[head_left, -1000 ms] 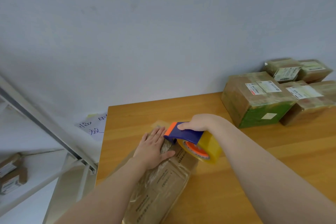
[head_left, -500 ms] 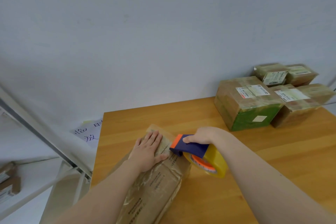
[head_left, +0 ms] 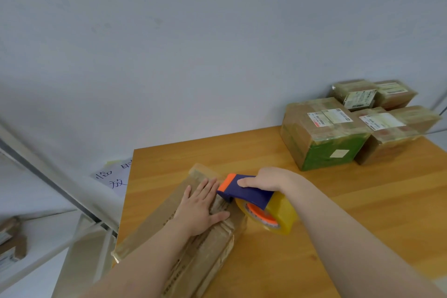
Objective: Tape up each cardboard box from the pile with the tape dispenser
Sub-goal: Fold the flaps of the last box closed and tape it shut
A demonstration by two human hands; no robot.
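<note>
**Bench** [head_left: 362, 213]: orange-brown wood, set against a plain pale wall [head_left: 217, 43]. White metal shelving [head_left: 60, 184] stood at its left, with a handwritten paper sign [head_left: 113, 176] near the bench's far left corner.

**Pile of boxes** [head_left: 324, 133]: sat at the far right of the bench; taped and labelled, one with a green side.

**Cardboard box** [head_left: 208, 249]: long, flat and brown, with print along its top and glossy with tape. It lay at the bench's near left edge, angled away.

**Left grip** [head_left: 200, 208]: fingers straight, palm pressed flat on the box top.

**Tape dispenser** [head_left: 251, 195]: blue body, orange tip, yellowish roll [head_left: 278, 215]. Its tip met the box just beside the left fingers.

**Right grip** [head_left: 266, 179]: curled round the dispenser's body.
</note>
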